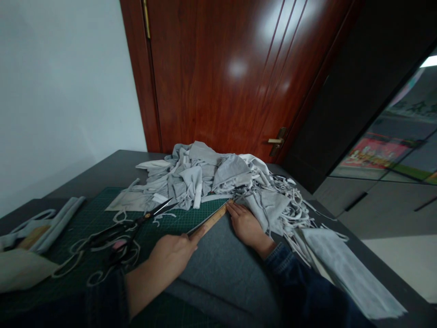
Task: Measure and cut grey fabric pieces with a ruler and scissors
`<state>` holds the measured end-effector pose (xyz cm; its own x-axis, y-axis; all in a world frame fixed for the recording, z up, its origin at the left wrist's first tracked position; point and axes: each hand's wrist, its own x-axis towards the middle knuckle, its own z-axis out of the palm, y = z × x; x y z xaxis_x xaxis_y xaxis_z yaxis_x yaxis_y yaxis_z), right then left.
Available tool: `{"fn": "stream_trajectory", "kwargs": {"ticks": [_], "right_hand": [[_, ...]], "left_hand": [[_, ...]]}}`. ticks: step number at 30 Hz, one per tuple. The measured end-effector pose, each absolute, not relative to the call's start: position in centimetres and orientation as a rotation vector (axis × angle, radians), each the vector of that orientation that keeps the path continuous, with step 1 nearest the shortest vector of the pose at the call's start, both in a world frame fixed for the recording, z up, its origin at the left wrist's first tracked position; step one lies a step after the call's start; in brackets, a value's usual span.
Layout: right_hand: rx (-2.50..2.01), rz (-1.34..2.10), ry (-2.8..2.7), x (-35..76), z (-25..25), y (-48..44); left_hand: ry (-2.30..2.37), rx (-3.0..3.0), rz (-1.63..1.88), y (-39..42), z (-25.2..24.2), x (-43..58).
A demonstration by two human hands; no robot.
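A wooden ruler point(214, 218) lies slantwise along the edge of a dark grey cloth point(228, 264), on a green cutting mat point(99, 205). My left hand point(172, 255) grips the near end of the ruler, thumb and fingers closed on it. At the ruler's far end, my right hand point(247, 228) presses down with its fingertips, its palm low over the cloth. Black-handled scissors point(136, 225) lie with blades apart to the left of the ruler, among loose white cords. The undersides of both hands are hidden.
A heap of grey fabric scraps point(205, 173) spans the table's back, before a brown door point(218, 82). Folded grey cloth point(351, 269) lies at the right. Cloth strips point(61, 223) and a pale cloth point(23, 271) lie at the left. A dark cabinet stands on the right.
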<state>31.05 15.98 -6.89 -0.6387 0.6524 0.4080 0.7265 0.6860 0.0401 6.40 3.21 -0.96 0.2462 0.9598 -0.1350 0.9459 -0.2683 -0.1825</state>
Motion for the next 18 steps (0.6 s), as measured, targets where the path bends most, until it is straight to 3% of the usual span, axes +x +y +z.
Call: {"fn": "stream_trajectory", "kwargs": {"ticks": [9,15,18], "right_hand": [[-1.113,-0.316,-2.568,31.1,-6.8,15.7],[-1.163,-0.339,-2.603,30.6,-6.2,15.4],[-1.174,-0.352,-2.638,30.0,-5.3,15.3]], "left_hand": [[-1.808,-2.296,0.206,1.4,-1.9,5.8],[-1.126,-2.748,0.031,-3.4,-3.1,2.9],[-1.357,-2.78,0.102,-5.2,-3.7,1.4]]}}
